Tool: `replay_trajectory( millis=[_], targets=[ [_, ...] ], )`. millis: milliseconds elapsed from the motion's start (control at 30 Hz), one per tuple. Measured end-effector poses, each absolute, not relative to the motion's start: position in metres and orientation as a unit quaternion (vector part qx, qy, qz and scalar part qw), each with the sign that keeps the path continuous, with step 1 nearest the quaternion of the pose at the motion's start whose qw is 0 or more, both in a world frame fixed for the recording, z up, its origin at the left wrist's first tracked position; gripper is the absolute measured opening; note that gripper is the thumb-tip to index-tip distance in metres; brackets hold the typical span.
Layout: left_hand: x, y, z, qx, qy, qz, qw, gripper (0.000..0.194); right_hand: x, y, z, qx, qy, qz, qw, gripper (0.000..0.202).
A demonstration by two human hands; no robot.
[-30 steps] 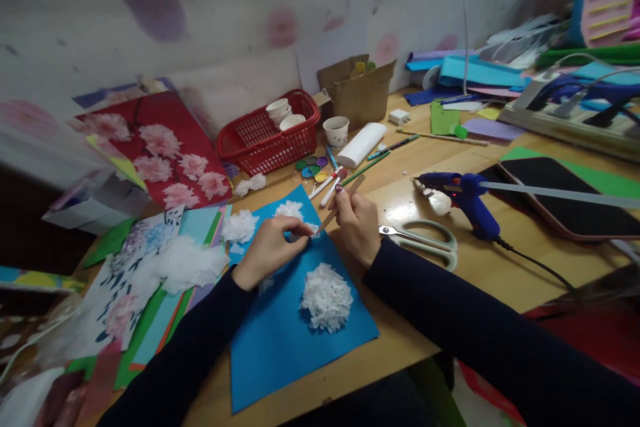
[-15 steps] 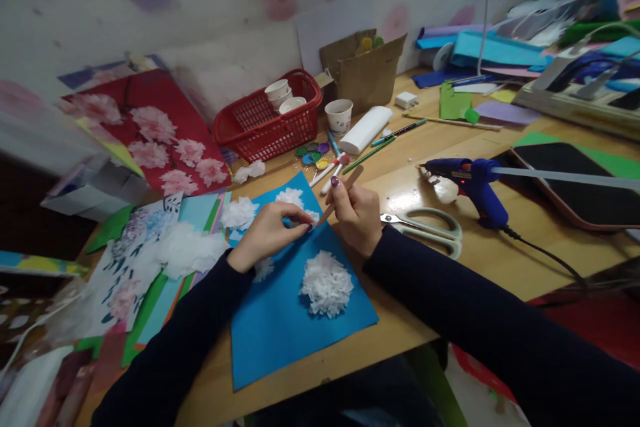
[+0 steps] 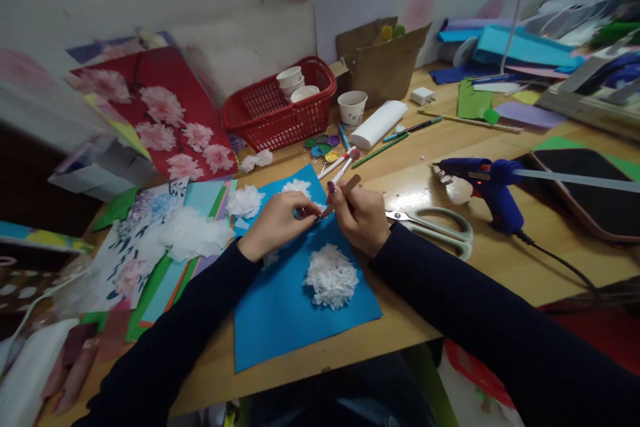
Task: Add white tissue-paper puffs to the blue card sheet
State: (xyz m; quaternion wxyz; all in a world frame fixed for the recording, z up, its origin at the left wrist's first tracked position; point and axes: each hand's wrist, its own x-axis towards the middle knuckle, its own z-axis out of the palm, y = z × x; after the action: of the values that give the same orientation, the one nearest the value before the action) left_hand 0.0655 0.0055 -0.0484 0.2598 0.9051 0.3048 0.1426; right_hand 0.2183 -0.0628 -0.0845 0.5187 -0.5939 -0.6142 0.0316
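Observation:
On the wooden table lies a blue sheet of paper [image 3: 273, 340]. A large ruffled white paper flower [image 3: 331, 277] rests on its right part, and smaller ones, such as a white flower [image 3: 245, 201] and another white flower [image 3: 297, 187], lie toward the far side. My right hand [image 3: 364, 219] is closed around a flat brown wooden stick [image 3: 352, 183], its lower end slanting down to the paper. Beside that end, my left hand [image 3: 277, 221] pinches thumb and fingers together; what is between them is too small to make out.
Scissors [image 3: 445, 230] and a blue glue gun [image 3: 493, 190] with a lit red light lie to the right, near a phone [image 3: 590, 187]. Behind stand a red basket [image 3: 280, 120] and a paper cup [image 3: 353, 109]. Left are coloured papers [image 3: 205, 197] and a red flower picture [image 3: 150, 67].
The view has shifted slightly, so the scene sits a little farther right. My left fingertips have come closer to the stick's lower end. The stick is still in my right hand.

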Motion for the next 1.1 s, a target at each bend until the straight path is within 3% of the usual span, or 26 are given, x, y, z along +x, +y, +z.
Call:
replay_trajectory(
  millis=[167, 367, 600, 867, 1100],
  targets=[
    [0.059, 0.008, -0.042, 0.921, 0.279, 0.141, 0.232, 0.017, 0.221, -0.061, -0.088, -0.580, -0.660, 0.001, 0.478, 0.036],
    [0.036, 0.012, -0.040, 0.929, 0.268, 0.099, 0.235, 0.063, 0.223, -0.062, -0.088, -0.513, -0.732, 0.001, 0.449, 0.033],
    [0.033, 0.014, -0.046, 0.932, 0.271, 0.065, 0.231, 0.064, 0.213, -0.061, -0.090, -0.452, -0.825, -0.041, 0.335, 0.025],
    [0.032, 0.014, -0.045, 0.938, 0.261, 0.068, 0.218, 0.056, 0.221, -0.049, -0.093, -0.638, -0.577, 0.052, 0.507, 0.040],
    [0.030, 0.017, -0.040, 0.934, 0.254, 0.078, 0.240, 0.051, 0.225, -0.047, -0.087, -0.632, -0.437, 0.185, 0.613, 0.045]
  ],
)
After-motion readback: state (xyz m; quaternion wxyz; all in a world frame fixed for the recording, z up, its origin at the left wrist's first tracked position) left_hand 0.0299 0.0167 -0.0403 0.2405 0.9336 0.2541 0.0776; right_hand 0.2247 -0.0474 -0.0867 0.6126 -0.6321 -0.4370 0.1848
